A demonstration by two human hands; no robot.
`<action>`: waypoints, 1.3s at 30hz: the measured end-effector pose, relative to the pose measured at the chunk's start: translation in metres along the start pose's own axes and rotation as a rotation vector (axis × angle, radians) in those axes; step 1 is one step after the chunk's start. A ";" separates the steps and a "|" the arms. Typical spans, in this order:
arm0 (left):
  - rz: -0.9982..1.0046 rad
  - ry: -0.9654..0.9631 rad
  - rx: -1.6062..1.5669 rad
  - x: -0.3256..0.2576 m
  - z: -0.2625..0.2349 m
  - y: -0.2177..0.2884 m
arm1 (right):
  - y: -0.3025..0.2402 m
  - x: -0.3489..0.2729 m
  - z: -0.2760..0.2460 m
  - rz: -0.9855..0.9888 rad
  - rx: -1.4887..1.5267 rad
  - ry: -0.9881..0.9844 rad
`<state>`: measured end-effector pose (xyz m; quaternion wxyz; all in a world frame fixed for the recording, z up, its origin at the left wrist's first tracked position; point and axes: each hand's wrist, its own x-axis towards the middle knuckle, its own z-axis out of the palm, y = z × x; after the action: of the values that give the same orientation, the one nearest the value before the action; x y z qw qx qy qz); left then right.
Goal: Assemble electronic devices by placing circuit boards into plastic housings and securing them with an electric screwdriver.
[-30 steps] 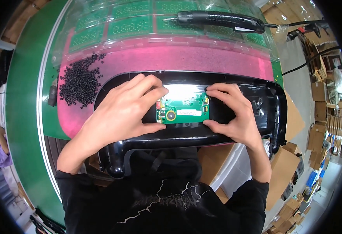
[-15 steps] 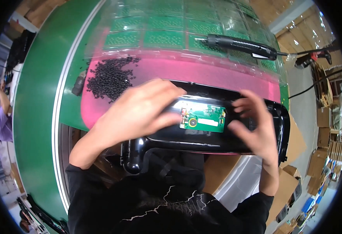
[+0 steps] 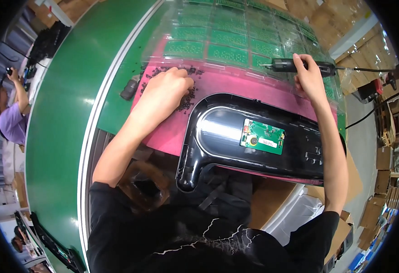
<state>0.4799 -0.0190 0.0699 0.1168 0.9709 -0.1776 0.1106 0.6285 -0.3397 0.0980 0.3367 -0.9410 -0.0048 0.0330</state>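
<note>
Small black screws (image 3: 188,98) lie heaped on the pink mat (image 3: 172,132) near the counter's far edge, left hand (image 3: 165,91) pinching into them. Right hand (image 3: 308,75) grips the black electric screwdriver (image 3: 299,67). Loose screws could scatter onto the green circuit board (image 3: 262,136) seated in the glossy black plastic housing (image 3: 254,141).

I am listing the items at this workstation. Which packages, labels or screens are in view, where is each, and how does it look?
Clear blister trays: top centre, transparent, holding rows of green boards.
Small white label: rectangular, on the green circuit board in the black housing.
Cardboard boxes: right edge, brown, stacked.
No screens are visible.
</note>
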 end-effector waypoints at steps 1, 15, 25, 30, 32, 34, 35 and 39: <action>0.024 0.035 -0.007 0.000 0.001 -0.002 | 0.000 -0.009 0.002 -0.127 0.195 0.119; 0.214 0.224 -0.837 0.023 -0.013 0.071 | -0.042 -0.138 -0.032 -0.555 1.628 -0.275; -0.066 -0.072 -1.486 0.027 -0.016 0.110 | -0.037 -0.174 -0.040 -0.748 1.695 -0.135; 0.043 -0.162 -1.294 0.030 -0.014 0.105 | -0.038 -0.183 -0.051 -0.892 1.623 -0.019; 0.080 -0.148 -1.256 0.031 -0.011 0.107 | -0.039 -0.183 -0.052 -0.925 1.614 -0.029; 0.126 -0.086 -1.285 0.032 -0.010 0.108 | -0.040 -0.183 -0.051 -0.916 1.615 -0.020; 0.127 -0.090 -1.285 0.032 -0.009 0.108 | -0.040 -0.183 -0.050 -0.909 1.614 -0.016; 0.207 -0.096 -1.239 0.034 -0.006 0.107 | -0.039 -0.183 -0.048 -0.892 1.628 0.013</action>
<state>0.4698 -0.1255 0.1046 0.6381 0.7047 -0.3069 -0.0459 0.4491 -0.3456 0.1705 0.8751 -0.3258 -0.3399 -0.1115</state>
